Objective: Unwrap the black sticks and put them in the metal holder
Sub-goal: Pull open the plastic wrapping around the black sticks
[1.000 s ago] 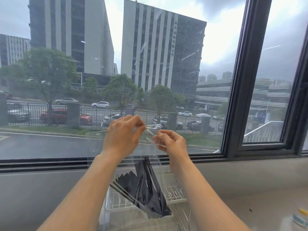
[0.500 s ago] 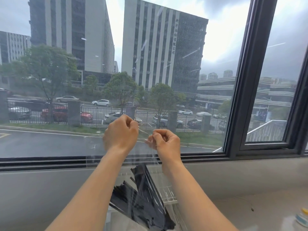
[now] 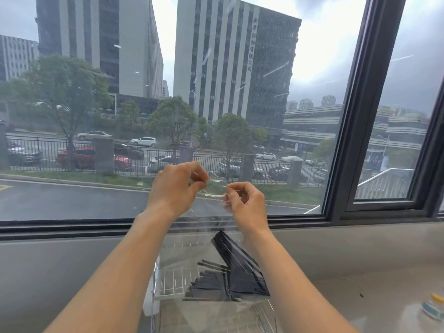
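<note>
Closest to me, low down, is the metal holder (image 3: 168, 282), a white wire rack on the gray surface (image 3: 336, 296). In front of it hangs a clear bag (image 3: 204, 236) with the black sticks (image 3: 235, 275) piled at its bottom (too many and too bunched to count). My left hand (image 3: 176, 188) and right hand (image 3: 245, 203) are both pinched shut on the bag's top edge, a little apart. Far right sits one small bottle (image 3: 434, 306). Behind is the window (image 3: 374, 92).
</note>
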Demonstrator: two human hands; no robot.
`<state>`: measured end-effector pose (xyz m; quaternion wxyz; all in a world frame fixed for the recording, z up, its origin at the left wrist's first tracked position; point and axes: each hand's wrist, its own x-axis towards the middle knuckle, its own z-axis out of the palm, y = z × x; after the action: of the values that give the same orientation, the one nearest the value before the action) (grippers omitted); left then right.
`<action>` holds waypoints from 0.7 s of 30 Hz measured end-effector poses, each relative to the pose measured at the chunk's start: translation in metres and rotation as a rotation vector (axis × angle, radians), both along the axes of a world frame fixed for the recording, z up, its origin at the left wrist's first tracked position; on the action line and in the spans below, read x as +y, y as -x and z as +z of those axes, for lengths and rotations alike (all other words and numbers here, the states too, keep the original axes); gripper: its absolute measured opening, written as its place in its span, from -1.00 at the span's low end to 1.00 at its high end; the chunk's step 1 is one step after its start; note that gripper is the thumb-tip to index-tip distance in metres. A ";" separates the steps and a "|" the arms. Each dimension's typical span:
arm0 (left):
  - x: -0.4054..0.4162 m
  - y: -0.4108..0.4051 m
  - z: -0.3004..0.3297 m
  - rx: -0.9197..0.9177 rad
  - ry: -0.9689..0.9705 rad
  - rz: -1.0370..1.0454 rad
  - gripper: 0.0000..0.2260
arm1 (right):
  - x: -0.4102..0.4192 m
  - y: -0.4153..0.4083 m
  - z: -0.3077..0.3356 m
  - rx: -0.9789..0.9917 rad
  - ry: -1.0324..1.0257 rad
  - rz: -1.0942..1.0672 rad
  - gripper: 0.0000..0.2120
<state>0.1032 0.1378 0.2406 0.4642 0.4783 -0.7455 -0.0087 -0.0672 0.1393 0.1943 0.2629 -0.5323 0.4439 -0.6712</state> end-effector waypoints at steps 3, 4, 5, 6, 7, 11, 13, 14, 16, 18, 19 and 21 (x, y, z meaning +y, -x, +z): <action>-0.003 -0.004 -0.004 0.022 0.037 -0.065 -0.84 | -0.002 0.001 0.000 0.052 0.001 -0.027 -0.89; -0.003 -0.004 -0.006 0.024 0.049 -0.097 -0.78 | -0.003 0.002 0.000 0.050 0.001 -0.042 -0.89; -0.002 -0.006 -0.007 0.034 0.038 -0.126 -0.68 | -0.003 0.003 0.001 0.042 -0.002 -0.058 -0.89; -0.002 -0.008 -0.009 0.036 0.013 -0.137 -0.59 | -0.003 0.005 0.001 0.028 -0.005 -0.065 -0.89; -0.002 -0.010 -0.011 0.009 -0.018 -0.121 -0.56 | -0.003 0.007 0.001 0.013 -0.008 -0.062 -0.89; -0.004 -0.015 -0.019 -0.058 -0.053 -0.026 -0.91 | -0.003 0.009 0.000 0.005 -0.020 -0.015 -0.89; -0.005 -0.015 -0.020 -0.038 -0.041 0.003 -0.94 | -0.003 0.008 -0.002 0.020 -0.021 -0.023 -0.87; -0.006 -0.015 -0.020 -0.052 -0.031 0.017 -0.94 | -0.003 0.008 -0.002 0.022 -0.023 -0.031 -0.87; -0.007 -0.015 -0.020 -0.081 0.013 0.067 -0.90 | -0.003 0.007 -0.004 0.004 -0.031 -0.043 -0.86; -0.008 -0.015 -0.019 -0.104 0.106 0.127 -0.85 | -0.003 0.006 -0.004 -0.003 -0.040 -0.043 -0.86; -0.008 -0.014 -0.018 -0.105 0.152 0.138 -0.84 | -0.003 0.006 -0.004 -0.008 -0.044 -0.038 -0.87; -0.008 -0.014 -0.018 -0.079 0.191 0.082 -0.83 | -0.004 0.005 -0.004 -0.055 -0.057 -0.020 -0.89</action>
<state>0.1169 0.1303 0.2222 0.4777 0.4618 -0.7406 0.1002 -0.0724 0.1356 0.1903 0.2833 -0.5014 0.4607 -0.6753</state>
